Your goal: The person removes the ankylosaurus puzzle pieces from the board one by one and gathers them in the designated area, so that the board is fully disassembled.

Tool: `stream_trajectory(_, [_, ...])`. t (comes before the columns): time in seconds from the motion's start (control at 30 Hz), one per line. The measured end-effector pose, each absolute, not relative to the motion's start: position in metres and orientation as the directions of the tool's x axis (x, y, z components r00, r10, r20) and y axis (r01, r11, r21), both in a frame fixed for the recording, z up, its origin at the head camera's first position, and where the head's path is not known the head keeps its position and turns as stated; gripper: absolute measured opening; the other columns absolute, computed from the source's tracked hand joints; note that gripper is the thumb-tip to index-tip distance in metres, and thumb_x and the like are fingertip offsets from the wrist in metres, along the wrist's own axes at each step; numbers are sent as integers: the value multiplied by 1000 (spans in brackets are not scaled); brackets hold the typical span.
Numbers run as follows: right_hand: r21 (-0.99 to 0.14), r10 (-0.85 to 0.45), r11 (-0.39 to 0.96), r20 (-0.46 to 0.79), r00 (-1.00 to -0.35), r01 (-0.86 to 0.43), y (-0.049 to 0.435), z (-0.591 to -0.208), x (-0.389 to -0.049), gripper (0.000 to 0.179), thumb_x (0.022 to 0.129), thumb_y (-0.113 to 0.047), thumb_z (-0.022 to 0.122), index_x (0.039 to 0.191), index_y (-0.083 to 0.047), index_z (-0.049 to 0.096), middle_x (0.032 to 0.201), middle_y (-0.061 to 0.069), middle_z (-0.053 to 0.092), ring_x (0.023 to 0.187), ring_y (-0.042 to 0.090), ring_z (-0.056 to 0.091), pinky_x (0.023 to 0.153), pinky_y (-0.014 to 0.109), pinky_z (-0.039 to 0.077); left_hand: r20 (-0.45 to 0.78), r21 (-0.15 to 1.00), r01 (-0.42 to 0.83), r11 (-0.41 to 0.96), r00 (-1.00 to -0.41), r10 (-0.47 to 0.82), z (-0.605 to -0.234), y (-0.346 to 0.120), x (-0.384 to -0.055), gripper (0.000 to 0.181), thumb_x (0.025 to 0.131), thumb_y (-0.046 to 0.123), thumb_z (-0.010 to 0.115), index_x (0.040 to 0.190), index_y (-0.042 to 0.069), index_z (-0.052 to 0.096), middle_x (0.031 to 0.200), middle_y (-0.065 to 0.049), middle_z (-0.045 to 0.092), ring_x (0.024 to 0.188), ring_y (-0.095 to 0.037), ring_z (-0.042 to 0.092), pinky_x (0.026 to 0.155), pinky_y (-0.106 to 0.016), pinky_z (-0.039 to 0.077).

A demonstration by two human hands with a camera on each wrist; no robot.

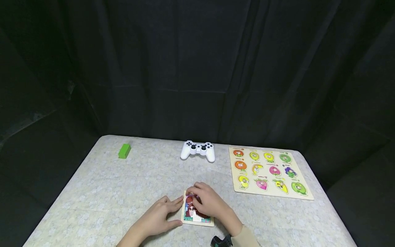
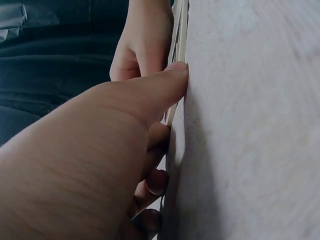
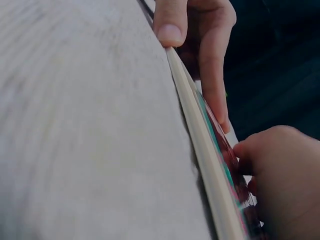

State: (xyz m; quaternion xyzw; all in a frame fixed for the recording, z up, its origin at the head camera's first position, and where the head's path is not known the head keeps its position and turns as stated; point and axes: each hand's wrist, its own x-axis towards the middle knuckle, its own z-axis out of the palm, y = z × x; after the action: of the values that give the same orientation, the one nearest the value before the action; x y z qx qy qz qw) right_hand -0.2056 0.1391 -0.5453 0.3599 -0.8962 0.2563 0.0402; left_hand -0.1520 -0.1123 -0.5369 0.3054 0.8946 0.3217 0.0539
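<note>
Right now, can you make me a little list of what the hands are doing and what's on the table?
Left hand: touching the left edge of the small picture board
Right hand: fingers bent over the picture, hiding part of it
Back left: green block
Back middle: white game controller
Right side: fruit board
Table cover: pale patterned cloth
Behind: black curtain

Patterned worktop (image 1: pixel 148 178): picture puzzle (image 1: pixel 189 213) at the fingers (image 1: pixel 176 200); white controller (image 1: pixel 198 150) beyond, green block (image 1: pixel 124 151) beyond-left, fruit board (image 1: pixel 270 191) right.
</note>
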Motion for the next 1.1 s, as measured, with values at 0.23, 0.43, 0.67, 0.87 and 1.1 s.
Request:
stream_trajectory(0.23, [-355, -636, 595, 340, -692, -721, 132, -553, -206, 10, 103, -11, 64, 109, -17, 70, 100, -7, 62, 92, 10, 56, 84, 30, 52, 109, 602, 521, 606, -805, 583, -538, -112, -152, 71, 92, 48, 81, 149, 11, 61, 156, 1, 56, 77, 1, 36, 64, -16, 35])
stream_trajectory(0.43, [-346, -629, 596, 360, -689, -725, 128, -558, -207, 10, 103, -9, 61, 108, -15, 67, 100, -6, 62, 92, 10, 56, 85, 31, 51, 114, 597, 526, 605, -802, 586, -538, -113, -152, 70, 91, 47, 82, 149, 12, 61, 155, 1, 56, 77, 1, 35, 64, -16, 35])
stream_trajectory(0.67, [-344, -636, 591, 359, -683, -730, 127, -557, -207, 12, 99, -7, 62, 109, -13, 65, 101, -4, 61, 93, 12, 55, 87, 34, 51, 117, 606, 520, 601, -806, 580, -538, -112, -152, 71, 91, 47, 82, 149, 11, 61, 155, 0, 57, 75, 1, 34, 63, -17, 35])
stream_trajectory(0.87, [-387, -623, 596, 330, -709, -704, 128, -559, -207, 12, 100, -9, 61, 111, -14, 64, 103, -4, 61, 94, 11, 54, 90, 35, 50, 117, 606, 520, 602, -807, 579, -537, -111, -151, 71, 91, 45, 83, 149, 10, 61, 155, 0, 56, 76, 1, 35, 63, -16, 36])
stream_trajectory(1.1, [-437, -611, 587, 314, -727, -682, 129, -558, -206, 13, 101, -8, 61, 112, -13, 64, 106, -4, 61, 96, 11, 55, 92, 36, 51, 118, 611, 516, 600, -809, 576, -537, -111, -151, 71, 90, 44, 83, 149, 11, 61, 155, 2, 56, 77, 1, 35, 64, -16, 36])
